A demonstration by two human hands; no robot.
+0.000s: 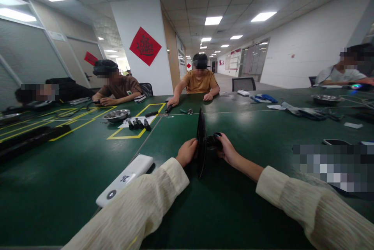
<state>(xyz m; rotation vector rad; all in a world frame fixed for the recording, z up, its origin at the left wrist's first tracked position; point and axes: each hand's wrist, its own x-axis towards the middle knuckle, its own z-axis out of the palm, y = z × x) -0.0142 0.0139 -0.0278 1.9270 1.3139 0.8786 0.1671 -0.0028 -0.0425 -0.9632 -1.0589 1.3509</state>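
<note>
A thin black panel point(201, 140) stands on edge on the green table point(233, 203), seen almost edge-on. My left hand point(187, 151) presses against its left face with fingers curled on it. My right hand point(226, 149) is closed around a small black part point(213, 140) that sticks out of the panel's right face. Both arms wear cream ribbed sleeves.
A white power bank point(125, 179) lies by my left forearm. Farther off are a metal bowl point(117, 115), several small black parts point(138, 123) inside yellow tape lines, and tools point(187, 111). Other people sit at the far and side edges. A blurred object point(333, 164) lies at right.
</note>
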